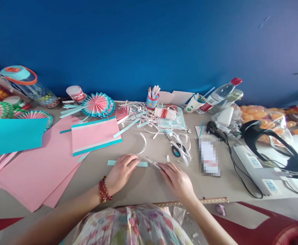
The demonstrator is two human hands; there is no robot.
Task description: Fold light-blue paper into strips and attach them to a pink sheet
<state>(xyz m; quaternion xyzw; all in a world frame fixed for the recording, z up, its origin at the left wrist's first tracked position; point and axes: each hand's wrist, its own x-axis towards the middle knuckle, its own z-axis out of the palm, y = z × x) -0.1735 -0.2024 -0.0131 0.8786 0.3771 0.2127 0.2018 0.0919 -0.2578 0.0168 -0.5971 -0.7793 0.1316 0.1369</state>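
My left hand [122,173], a red bead bracelet [104,189] at its wrist, lies with fingers together on a light blue paper strip [114,163], pressing it to the table. The strip's other end sticks out past the fingertips. In my right hand [176,179] is a slim craft knife [157,165], its thin tip pointing left toward the strip; the fingers hide most of its handle. A curled white paper strip [144,143] lies just beyond my hands. Beyond the right hand rest dark-handled scissors [176,150] among paper offcuts.
Pink sheets [41,170], a blue sheet [18,136] and a blue-edged pink sheet [95,135] cover the left. Behind lie a paper rosette [98,104] and a pen cup [152,101]. To the right are a phone [210,158], a power strip [253,166] and a bottle [220,94].
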